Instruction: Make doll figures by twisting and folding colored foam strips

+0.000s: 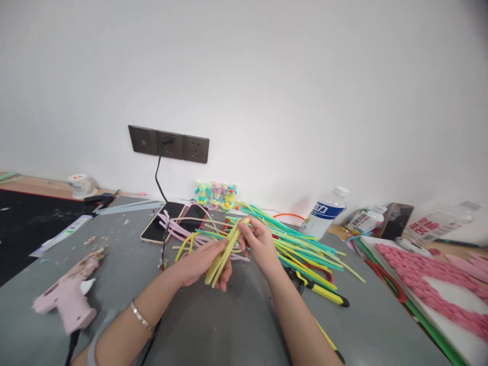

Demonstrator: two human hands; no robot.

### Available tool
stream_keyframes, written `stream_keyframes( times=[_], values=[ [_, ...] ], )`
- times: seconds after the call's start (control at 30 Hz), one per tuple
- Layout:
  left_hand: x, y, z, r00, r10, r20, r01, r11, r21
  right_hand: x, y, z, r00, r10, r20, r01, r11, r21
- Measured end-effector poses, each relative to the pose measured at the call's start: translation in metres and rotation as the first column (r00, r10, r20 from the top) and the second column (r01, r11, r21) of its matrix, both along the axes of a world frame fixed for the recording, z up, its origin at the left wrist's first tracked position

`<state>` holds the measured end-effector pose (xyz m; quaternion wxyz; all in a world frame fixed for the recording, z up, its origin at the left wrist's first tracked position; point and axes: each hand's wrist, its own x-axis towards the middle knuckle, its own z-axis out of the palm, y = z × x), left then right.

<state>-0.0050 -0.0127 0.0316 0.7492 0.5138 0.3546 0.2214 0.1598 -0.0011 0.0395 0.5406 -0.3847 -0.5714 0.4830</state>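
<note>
A bundle of yellow pipe cleaners slants upward between my hands above the grey table. My left hand is closed around its lower half, with the loose ends sticking out below. At the top end, the fingers of my right hand pinch the bundle. Behind and to the right lies a loose spread of green and yellow pipe cleaners. Lilac pipe cleaners are scattered beyond my left hand. Pliers with yellow and black handles rest beside my right forearm.
A pink glue gun lies at left. Phones lie behind my left hand. Small pipe-cleaner figures stand by the wall, below a socket panel. A bottle and a pink braided piece are on the right.
</note>
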Motion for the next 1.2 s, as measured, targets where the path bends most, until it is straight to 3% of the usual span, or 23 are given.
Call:
stream_keyframes(
  times=[0.47,0.7,0.9,1.2],
  values=[
    [-0.002,0.003,-0.004,0.989,-0.033,0.147,0.037,0.999,-0.024,-0.004,-0.002,-0.003,0.998,-0.044,0.043,0.043,0.999,0.026],
    [-0.002,0.003,0.002,0.989,-0.021,0.149,0.023,1.000,-0.012,-0.004,0.001,-0.001,0.993,-0.104,-0.061,0.106,0.994,0.017],
    [-0.004,0.003,0.001,0.990,-0.029,0.140,0.027,0.999,0.016,0.006,0.008,-0.005,0.998,-0.001,-0.059,-0.004,0.997,-0.077],
    [-0.003,0.005,-0.003,0.998,0.038,0.050,-0.044,0.993,0.112,0.014,0.009,-0.006,0.996,-0.002,-0.090,-0.010,0.991,-0.132]
  ],
)
